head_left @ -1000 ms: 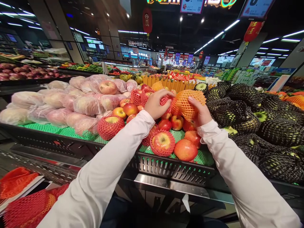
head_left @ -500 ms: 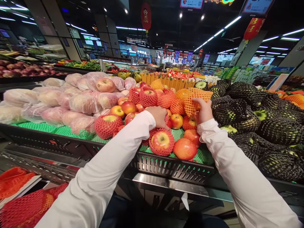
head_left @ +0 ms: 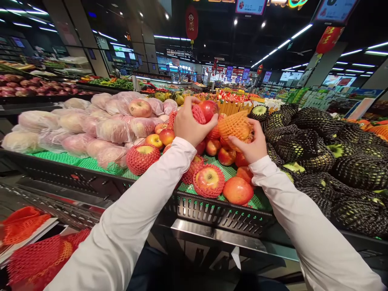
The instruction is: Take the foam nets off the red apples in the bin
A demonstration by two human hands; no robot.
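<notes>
My left hand [head_left: 190, 125] is raised over the apple pile, fingers and thumb curved around a shiny red apple [head_left: 209, 110]. Red foam netting [head_left: 198, 114] shows between the palm and that apple; whether it wraps this apple I cannot tell. To the right, my right hand [head_left: 253, 141] pinches an orange foam net sleeve [head_left: 233, 128], its thumb in front. What the sleeve contains is hard to make out. Below the hands lie bare apples, including a large one [head_left: 238, 190], and apples in red foam nets, such as one near the front [head_left: 209, 180].
Plastic-wrapped fruit [head_left: 113, 129] is heaped on the left. Dark green produce in black nets [head_left: 357, 165] fills the right. A black slotted crate edge [head_left: 221, 214] runs along the front. Loose red foam nets [head_left: 39, 258] lie at lower left.
My left hand has risen from among the apples and now holds a red apple. My right hand has come slightly lower and left with the orange foam net.
</notes>
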